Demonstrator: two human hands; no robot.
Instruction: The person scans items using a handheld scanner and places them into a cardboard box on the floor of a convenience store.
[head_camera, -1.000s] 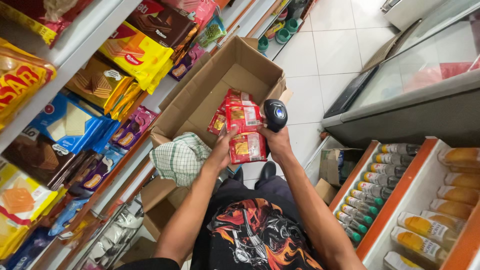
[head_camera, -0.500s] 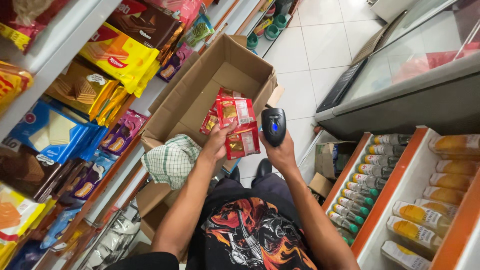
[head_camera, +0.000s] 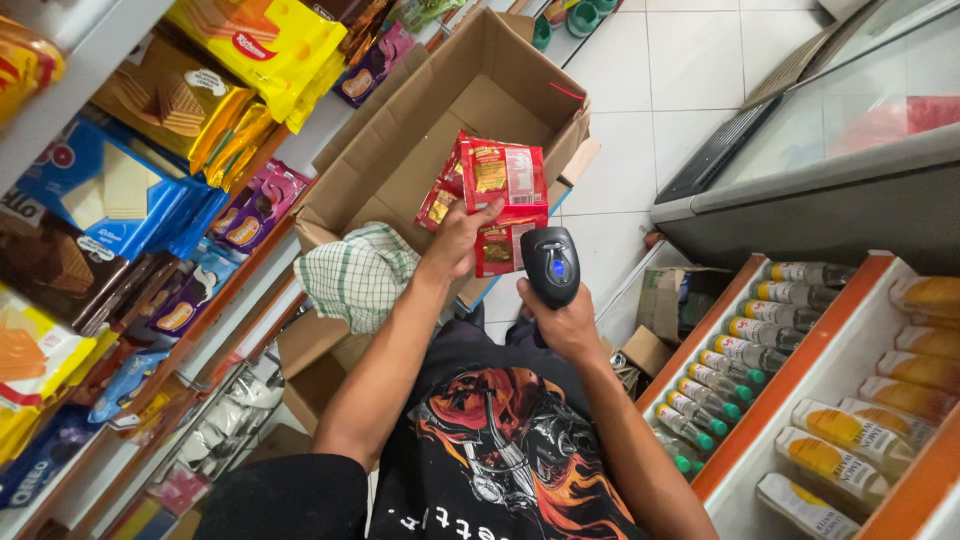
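Observation:
My left hand (head_camera: 458, 243) grips a bunch of red snack packets (head_camera: 495, 195), held up over an open cardboard box (head_camera: 420, 150). My right hand (head_camera: 563, 322) holds a black handheld barcode scanner (head_camera: 551, 264) upright, just right of the packets and touching their lower edge. A green-and-white checked cloth (head_camera: 358, 276) lies on the box's near flap, beside my left forearm.
Shelves on the left carry yellow (head_camera: 262, 45), blue (head_camera: 110, 190) and purple snack packs. On the right, an orange-edged rack (head_camera: 790, 360) holds rows of small bottles. A glass-topped chest freezer (head_camera: 830, 150) stands at upper right. White tiled floor (head_camera: 640, 90) runs beyond the box.
My right hand with the scanner dropped from beside the top of the packets to below and right of them. The camera view shifted slightly; the packets stay in my left hand.

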